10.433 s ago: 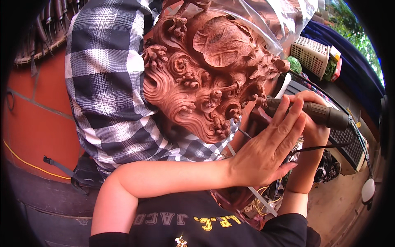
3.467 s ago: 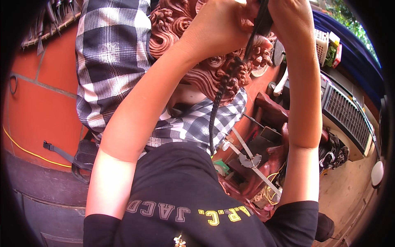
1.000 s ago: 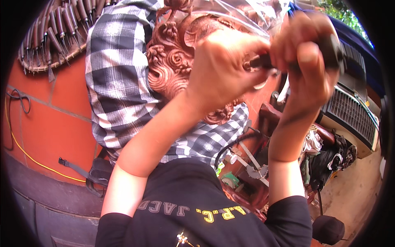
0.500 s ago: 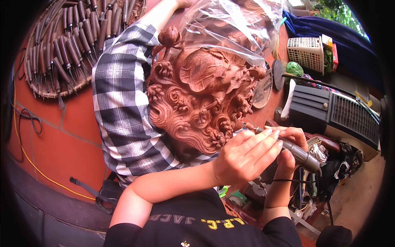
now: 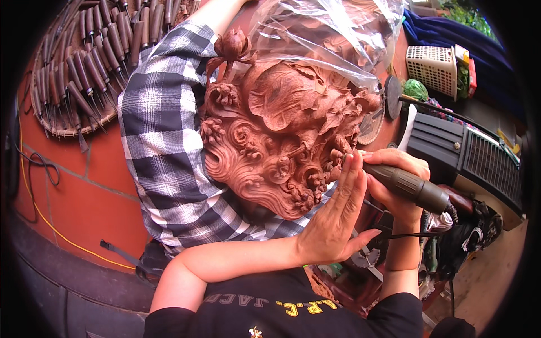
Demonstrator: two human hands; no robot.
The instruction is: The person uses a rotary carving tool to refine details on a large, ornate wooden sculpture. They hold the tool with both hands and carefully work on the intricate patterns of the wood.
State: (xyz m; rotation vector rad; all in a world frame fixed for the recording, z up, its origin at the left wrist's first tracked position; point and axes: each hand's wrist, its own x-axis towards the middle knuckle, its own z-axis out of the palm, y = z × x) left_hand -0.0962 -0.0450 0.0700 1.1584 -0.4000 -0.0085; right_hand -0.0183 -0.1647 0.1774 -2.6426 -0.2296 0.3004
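Note:
A rotary carving handpiece [image 5: 408, 188], dark and cylindrical with a cord at its rear end, is gripped in my right hand [image 5: 403, 169]. Its tip points left at the right edge of a reddish-brown wood carving [image 5: 276, 107] and is hidden behind my left fingers. My left hand [image 5: 332, 219] is raised flat, fingers straight and thumb spread, its fingertips beside the front of the handpiece, close to the carving. Deep swirls, a large leaf and a bud cover the carved wood. It rests against my leg in checked cloth [image 5: 163, 124].
Clear plastic sheeting [image 5: 315, 34] drapes the carving's far part. A round woven tray [image 5: 107, 115] of wooden-handled chisels sits at the far left. To the right are a white basket [image 5: 431, 70], a dark grey vented unit [image 5: 439, 138] and cluttered tools. A yellow cable [image 5: 56, 234] crosses the red tiles.
My left hand has come off the handpiece's body and turned upright, thumb spread. My right hand has closed further round the handpiece and shifted up and right. The view has moved slightly.

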